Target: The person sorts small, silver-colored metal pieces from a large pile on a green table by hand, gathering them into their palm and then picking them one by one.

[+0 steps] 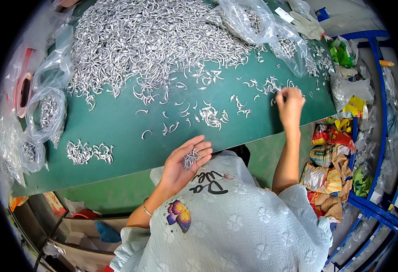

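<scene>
My left hand (184, 162) is palm up near the table's front edge, cupping a small heap of curved silver metal pieces (190, 159). Over at the right, my right hand (290, 105) has its fingers pinched together just above the table, beside a loose cluster of the same pieces (269, 85). What lies between those fingertips is too small to make out. A small group of pieces (211, 116) rests on the table between my hands. At the left lies another little pile (89, 152). The large heap (149, 41) spreads over the far side.
The green table (117, 113) ends just in front of me. Clear plastic bags with metal pieces stand at its left (49, 113) and far right (289, 45). A glove (308, 26) lies at the far right corner. Blue shelving (375, 204) with colourful packages is on my right.
</scene>
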The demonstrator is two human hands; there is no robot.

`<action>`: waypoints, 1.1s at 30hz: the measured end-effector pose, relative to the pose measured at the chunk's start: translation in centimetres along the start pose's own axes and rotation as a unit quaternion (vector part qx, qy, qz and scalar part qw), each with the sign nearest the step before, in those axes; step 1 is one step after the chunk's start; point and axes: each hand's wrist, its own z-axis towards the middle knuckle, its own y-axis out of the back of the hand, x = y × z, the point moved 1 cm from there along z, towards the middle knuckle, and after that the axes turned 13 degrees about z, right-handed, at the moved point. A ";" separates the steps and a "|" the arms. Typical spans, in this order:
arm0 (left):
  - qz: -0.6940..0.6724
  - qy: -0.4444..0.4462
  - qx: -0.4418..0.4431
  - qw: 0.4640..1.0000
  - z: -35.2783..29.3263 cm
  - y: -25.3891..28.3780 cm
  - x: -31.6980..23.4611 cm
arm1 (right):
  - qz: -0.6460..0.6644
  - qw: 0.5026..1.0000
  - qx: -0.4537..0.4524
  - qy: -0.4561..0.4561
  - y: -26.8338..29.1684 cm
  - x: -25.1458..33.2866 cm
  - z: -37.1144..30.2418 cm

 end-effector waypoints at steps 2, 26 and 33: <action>0.016 0.010 -0.006 1.000 0.0 -0.1 0.0 | -0.044 0.998 0.005 -0.042 0.8 -3.2 -0.8; 0.006 -0.012 -0.039 0.999 -1.0 -0.7 0.3 | 0.299 0.897 0.242 0.218 -5.9 16.7 -0.8; 0.026 -0.033 -0.020 0.999 -1.2 -0.4 0.3 | 0.275 0.888 0.306 0.208 -6.6 17.0 -0.8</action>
